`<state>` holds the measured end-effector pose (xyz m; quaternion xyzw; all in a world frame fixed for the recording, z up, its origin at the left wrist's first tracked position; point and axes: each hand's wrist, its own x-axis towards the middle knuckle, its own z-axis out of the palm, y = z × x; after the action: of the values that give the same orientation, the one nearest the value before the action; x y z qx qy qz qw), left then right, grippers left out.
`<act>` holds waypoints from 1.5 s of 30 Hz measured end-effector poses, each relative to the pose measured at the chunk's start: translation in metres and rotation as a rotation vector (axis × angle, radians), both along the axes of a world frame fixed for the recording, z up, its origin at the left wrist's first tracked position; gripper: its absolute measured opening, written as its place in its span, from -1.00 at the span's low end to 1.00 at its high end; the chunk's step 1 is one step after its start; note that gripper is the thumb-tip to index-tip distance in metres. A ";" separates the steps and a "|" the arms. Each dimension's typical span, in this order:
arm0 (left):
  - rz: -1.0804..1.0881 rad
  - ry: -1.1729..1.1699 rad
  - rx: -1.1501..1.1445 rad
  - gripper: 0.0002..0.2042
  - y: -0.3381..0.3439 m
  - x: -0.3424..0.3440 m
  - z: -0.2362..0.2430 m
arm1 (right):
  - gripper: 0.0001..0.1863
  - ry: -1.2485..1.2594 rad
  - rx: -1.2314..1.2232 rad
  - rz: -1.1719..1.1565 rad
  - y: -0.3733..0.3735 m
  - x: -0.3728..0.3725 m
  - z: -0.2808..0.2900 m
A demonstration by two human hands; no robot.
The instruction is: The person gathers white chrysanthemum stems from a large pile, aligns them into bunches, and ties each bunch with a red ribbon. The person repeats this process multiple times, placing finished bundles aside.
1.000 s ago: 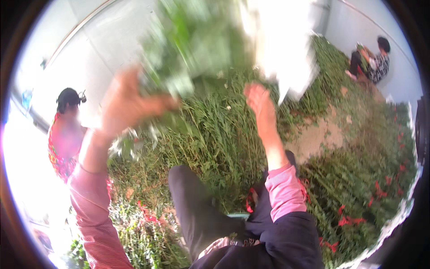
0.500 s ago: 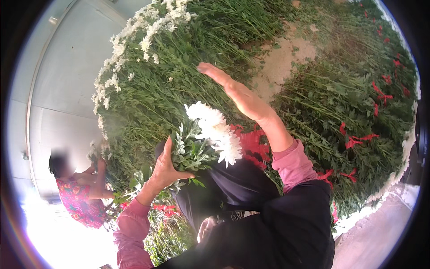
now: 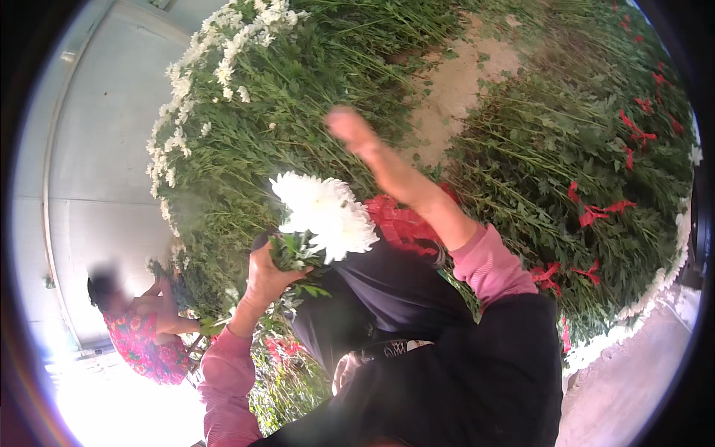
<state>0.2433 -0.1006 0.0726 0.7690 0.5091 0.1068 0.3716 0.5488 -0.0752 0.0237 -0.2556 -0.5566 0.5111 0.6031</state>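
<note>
The right hand is blurred, so its fingers cannot be made out singly; I cannot tell how far open it is or whether it has hold of anything. It is raised over the far heap of green stems, well apart from the left hand. The left hand has its thumb spread toward the right and a bunch of white flowers held in the fork between thumb and fingers. Most of its fingers are hidden behind the leaves, and the lower stems of the bunch are hard to follow beneath the hand.

The bunch is in front of the body, above the dark trousers. Its heads are large, full and bright white, with many narrow petals, pressed together and leaning to the right; strong light washes out the detail in the middle. Green leaves gather below them. Just right of the heads lies a red pile, partly covered by the right forearm, its material unclear.

On the right, bundles of stems bear red ties. On the left, a co-worker in a red patterned top sits beside white glare, hands hard to make out.
</note>
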 end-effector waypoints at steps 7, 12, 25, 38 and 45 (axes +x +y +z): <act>0.170 -0.418 -0.065 -0.59 0.007 -0.011 0.007 | 0.60 0.328 -0.226 0.211 -0.058 -0.065 -0.033; 0.074 -0.038 0.355 -0.45 -0.022 -0.024 -0.025 | 0.12 0.136 -0.143 0.181 -0.076 -0.133 -0.043; -0.098 0.459 0.359 0.00 -0.059 -0.032 -0.009 | -0.36 0.338 -0.388 0.130 -0.071 -0.150 -0.064; 0.620 -0.341 0.085 -0.71 -0.023 -0.066 -0.028 | -0.74 -0.623 -0.838 -0.691 -0.064 0.114 -0.181; 0.804 -0.395 -0.004 -0.77 -0.017 -0.040 -0.011 | -0.80 -1.574 -0.378 -0.510 -0.046 0.068 -0.321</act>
<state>0.2030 -0.1172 0.0615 0.4740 0.6870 0.3867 0.3922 0.6173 -0.1212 -0.2968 -0.7509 -0.6445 0.1173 0.0838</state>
